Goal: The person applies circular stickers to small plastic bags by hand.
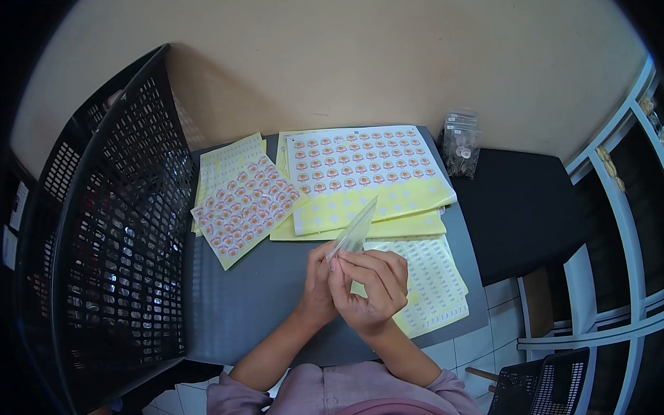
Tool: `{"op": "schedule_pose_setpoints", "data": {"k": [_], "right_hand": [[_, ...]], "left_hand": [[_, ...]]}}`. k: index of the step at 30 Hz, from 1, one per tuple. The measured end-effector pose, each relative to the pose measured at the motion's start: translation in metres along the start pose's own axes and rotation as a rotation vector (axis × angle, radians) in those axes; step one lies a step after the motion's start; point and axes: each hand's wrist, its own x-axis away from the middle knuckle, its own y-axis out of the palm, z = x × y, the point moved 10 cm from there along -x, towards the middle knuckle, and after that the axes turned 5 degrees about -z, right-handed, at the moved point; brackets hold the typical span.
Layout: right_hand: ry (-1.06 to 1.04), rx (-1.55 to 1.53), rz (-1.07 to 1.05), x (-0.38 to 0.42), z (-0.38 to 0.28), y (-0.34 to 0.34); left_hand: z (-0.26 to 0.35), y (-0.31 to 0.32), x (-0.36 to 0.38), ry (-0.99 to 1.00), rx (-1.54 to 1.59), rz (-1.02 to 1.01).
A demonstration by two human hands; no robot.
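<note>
Both hands come together around a clear plastic bag (356, 232) just in front of the large sticker sheet (363, 161), on the side nearer the person. The bag appears thin, flat and see-through, with pale glints along its surface; it narrows to a point at its far end, which tilts up and to the right and overlaps the sheet's near edge in the view. Whether anything lies inside cannot be told.

The right hand (373, 283) pinches the bag's near end between thumb and forefinger, the other fingers curled. The left hand (320, 285) meets it at the same end, its fingertips partly hidden, so its exact grip cannot be told.

The large sticker sheet carries rows of small round designs in orange and red above a yellow band. To its left lies a smaller sticker sheet (248, 214) of similar rounds, set at an angle over paler yellow paper; nearer the person and to the right, finely printed label sheets (430, 284) overlap. Right of the large sheet stand small filled packets (461, 148); well to its left rises a black perforated basket (120, 215).
</note>
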Motion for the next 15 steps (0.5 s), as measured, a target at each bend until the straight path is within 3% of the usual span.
{"op": "schedule_pose_setpoints", "data": {"k": [11, 13, 15], "right_hand": [[0.012, -0.022, -0.083, 0.001, 0.004, 0.010], [0.025, -0.031, -0.116, 0.003, 0.004, 0.013], [0.000, -0.015, -0.145, 0.006, 0.001, 0.017]], "left_hand": [[-0.010, 0.004, 0.003, -0.094, 0.045, -0.043], [-0.033, 0.007, 0.012, -0.296, 0.299, 0.049], [-0.033, 0.011, 0.016, -0.221, 0.307, 0.053]]}}
